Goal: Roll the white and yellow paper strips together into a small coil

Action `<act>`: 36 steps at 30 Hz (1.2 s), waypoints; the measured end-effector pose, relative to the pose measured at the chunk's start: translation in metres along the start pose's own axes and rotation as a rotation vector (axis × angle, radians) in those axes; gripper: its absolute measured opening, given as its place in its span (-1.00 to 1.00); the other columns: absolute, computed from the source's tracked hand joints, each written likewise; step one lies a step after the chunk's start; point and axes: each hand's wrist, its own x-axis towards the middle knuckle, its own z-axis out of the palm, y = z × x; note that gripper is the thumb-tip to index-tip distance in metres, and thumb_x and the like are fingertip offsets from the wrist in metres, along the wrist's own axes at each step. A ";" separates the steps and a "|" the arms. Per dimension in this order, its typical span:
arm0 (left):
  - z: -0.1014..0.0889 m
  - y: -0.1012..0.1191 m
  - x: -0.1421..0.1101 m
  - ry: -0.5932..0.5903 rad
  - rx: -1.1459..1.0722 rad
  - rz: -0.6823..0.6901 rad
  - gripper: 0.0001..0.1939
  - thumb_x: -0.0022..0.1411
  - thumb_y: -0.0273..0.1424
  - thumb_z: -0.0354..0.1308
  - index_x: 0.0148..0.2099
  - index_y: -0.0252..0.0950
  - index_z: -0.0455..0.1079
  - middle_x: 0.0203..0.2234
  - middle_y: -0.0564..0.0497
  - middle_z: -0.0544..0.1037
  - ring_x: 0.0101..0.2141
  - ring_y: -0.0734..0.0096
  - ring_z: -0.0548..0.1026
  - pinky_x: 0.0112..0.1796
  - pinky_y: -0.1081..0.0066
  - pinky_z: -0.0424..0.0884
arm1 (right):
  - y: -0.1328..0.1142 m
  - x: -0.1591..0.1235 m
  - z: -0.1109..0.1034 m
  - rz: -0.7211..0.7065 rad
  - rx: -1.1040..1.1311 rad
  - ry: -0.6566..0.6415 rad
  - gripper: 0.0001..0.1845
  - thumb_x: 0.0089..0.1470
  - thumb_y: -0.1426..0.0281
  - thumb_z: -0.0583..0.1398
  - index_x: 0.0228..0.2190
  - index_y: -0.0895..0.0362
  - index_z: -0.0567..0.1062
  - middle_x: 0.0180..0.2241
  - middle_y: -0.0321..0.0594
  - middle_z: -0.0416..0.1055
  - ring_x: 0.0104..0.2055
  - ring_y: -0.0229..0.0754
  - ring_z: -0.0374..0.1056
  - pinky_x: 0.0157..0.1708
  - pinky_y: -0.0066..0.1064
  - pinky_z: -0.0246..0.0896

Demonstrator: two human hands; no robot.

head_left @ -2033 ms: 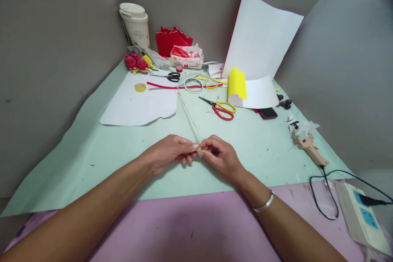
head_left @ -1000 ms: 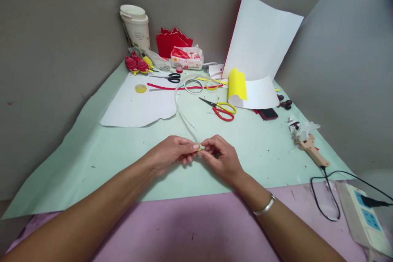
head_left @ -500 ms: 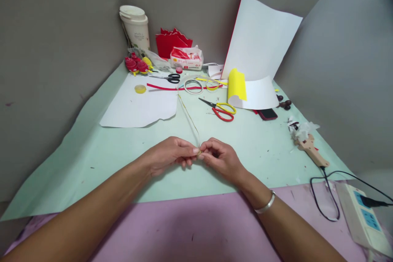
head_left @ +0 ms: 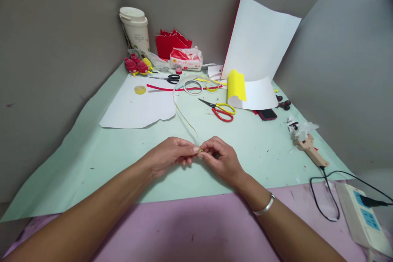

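Observation:
A thin, pale yellow strip, which looks like paper, runs from my fingertips up the table and curves round near the tape rolls. My left hand pinches its near end between thumb and fingers. From the other side my right hand, with a silver bangle at the wrist, pinches the same end, and the fingertips of both hands nearly meet. A small yellowish bit shows between them; its exact shape is mostly hidden. Beyond the hands lie scissors with one yellow and one red handle.
White paper lies left, bearing a yellow tape roll. Behind are black-handled scissors, a white tape ring, a red strip, tissues and a cup. Right: yellow corrugated sheet, phone, glue gun, power strip.
The strip's far part has swung left and now bows in a wider curve. Both hands stay in nearly the same place, still pinching its near end.

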 end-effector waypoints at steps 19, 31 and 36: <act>0.001 -0.001 0.001 0.017 0.014 0.014 -0.77 0.10 -0.25 0.28 -0.35 -0.35 0.54 -0.57 0.05 0.45 -0.52 0.54 0.34 -0.46 0.52 0.24 | 0.000 -0.001 0.001 -0.035 -0.065 0.042 -0.94 0.06 0.37 0.26 -0.36 0.08 0.48 -0.41 -0.28 0.32 -0.46 -0.31 0.25 -0.49 -0.47 0.22; -0.003 0.007 -0.001 -0.082 0.016 -0.029 -0.79 0.08 -0.28 0.29 -0.43 -0.36 0.52 -0.60 0.07 0.43 -0.52 0.55 0.32 -0.46 0.52 0.22 | -0.001 0.001 -0.003 -0.019 0.020 -0.078 -0.93 0.08 0.38 0.25 -0.32 0.08 0.48 -0.39 -0.29 0.31 -0.46 -0.33 0.26 -0.47 -0.49 0.23; 0.000 0.003 0.001 -0.018 -0.014 -0.009 -0.78 0.08 -0.27 0.29 -0.41 -0.36 0.52 -0.59 0.07 0.42 -0.51 0.56 0.32 -0.44 0.51 0.22 | 0.000 0.000 0.000 -0.060 -0.059 0.032 -0.89 0.05 0.40 0.27 -0.32 0.09 0.47 -0.37 -0.28 0.33 -0.47 -0.34 0.25 -0.50 -0.51 0.21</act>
